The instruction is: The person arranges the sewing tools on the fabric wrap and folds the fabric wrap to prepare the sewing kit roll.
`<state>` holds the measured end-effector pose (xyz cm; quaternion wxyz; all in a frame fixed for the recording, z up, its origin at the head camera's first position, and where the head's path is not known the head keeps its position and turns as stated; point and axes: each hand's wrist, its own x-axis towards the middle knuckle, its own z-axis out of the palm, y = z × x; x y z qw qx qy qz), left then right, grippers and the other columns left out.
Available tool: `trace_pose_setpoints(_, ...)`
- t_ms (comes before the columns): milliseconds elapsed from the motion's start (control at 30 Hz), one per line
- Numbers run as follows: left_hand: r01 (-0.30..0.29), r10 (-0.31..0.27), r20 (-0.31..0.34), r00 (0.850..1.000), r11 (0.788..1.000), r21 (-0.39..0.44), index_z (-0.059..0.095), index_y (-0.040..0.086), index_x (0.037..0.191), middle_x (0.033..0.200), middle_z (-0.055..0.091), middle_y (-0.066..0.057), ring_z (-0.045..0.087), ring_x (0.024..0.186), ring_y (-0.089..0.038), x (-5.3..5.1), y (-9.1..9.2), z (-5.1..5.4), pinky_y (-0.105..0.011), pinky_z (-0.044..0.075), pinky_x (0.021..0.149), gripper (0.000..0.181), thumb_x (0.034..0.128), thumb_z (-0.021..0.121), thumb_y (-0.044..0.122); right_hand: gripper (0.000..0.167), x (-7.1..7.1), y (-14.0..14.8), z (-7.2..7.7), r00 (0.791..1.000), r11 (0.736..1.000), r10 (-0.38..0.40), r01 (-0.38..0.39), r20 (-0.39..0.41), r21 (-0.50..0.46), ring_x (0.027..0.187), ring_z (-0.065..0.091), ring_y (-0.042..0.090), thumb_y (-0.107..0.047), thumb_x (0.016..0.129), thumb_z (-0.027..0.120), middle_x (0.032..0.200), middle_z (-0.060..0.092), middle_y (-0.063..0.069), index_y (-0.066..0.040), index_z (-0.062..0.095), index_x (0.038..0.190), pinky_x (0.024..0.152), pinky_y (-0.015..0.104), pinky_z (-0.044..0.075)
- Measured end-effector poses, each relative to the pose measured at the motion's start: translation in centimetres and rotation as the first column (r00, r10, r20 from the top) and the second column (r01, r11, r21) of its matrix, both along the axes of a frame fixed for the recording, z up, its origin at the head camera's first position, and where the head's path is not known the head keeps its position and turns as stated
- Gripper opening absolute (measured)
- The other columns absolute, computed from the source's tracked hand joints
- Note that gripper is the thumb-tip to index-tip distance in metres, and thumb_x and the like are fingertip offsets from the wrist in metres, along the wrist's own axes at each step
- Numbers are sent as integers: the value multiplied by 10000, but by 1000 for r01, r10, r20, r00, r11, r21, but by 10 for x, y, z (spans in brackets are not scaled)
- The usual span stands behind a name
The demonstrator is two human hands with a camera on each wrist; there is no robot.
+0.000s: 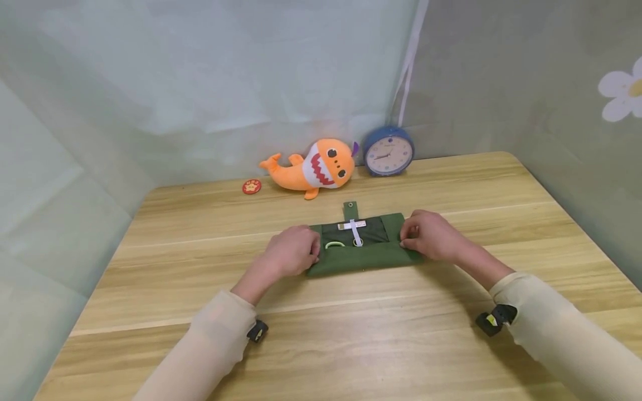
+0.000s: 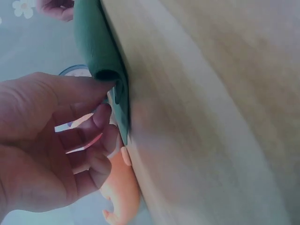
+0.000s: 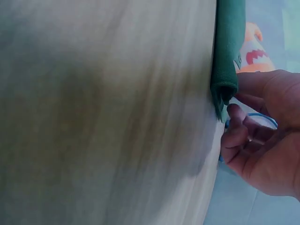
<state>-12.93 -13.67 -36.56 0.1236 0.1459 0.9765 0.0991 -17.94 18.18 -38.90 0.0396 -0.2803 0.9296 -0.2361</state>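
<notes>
A dark green fabric roll-up pouch lies on the table, its near edge rolled over. Its black mesh pocket faces up, with a white strip, a small labelled item and a pale green curved piece showing. A strap with a snap sticks out at the far side. My left hand pinches the left end of the roll; the left wrist view shows the fabric's coiled end at the fingertips. At the right end, my right hand pinches the roll.
Behind the pouch lies an orange shark plush, beside a blue round clock. A red disc with a star is left of the plush. The wooden table meets cloth-like walls at the back.
</notes>
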Motion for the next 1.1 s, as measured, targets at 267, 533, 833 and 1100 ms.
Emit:
trace_pose_setpoints(267,69,-67,-86,994,997,17,724,151,775,862,646,-15,583,839,-193,7,-3,-2,-359,516,682,197,938,720,41,43,6,3,1,983,993,114,-107,-141,53,845,715,225,-36,889,797,884,740,18,-67,826,891,822,474,583)
trace_pose_setpoints(533,173,-174,-91,980,985,-21,821,60,1081,1202,753,-89,630,1137,-320,23,-9,2,-488,578,947,242,977,608,11,187,21,12,11,972,970,191,-165,-138,181,1088,732,355,-136,945,716,1132,778,120,-42,814,1074,952,555,572)
trace_pose_setpoints(833,189,-190,-37,981,982,-26,723,-39,1285,1394,656,-141,562,1273,-332,39,-13,2,-495,517,1058,397,937,654,139,418,37,13,14,980,945,159,-116,-119,307,1207,680,399,-182,858,806,1317,721,138,-47,755,1250,926,578,585)
trace_pose_setpoints(1100,216,-220,-111,969,975,-52,761,-8,1209,1329,696,-147,603,1204,-342,41,-10,-2,-489,543,1010,372,904,825,194,407,42,10,7,957,931,180,-92,-225,353,1117,701,356,-95,807,820,1241,743,128,-27,762,1203,846,520,613)
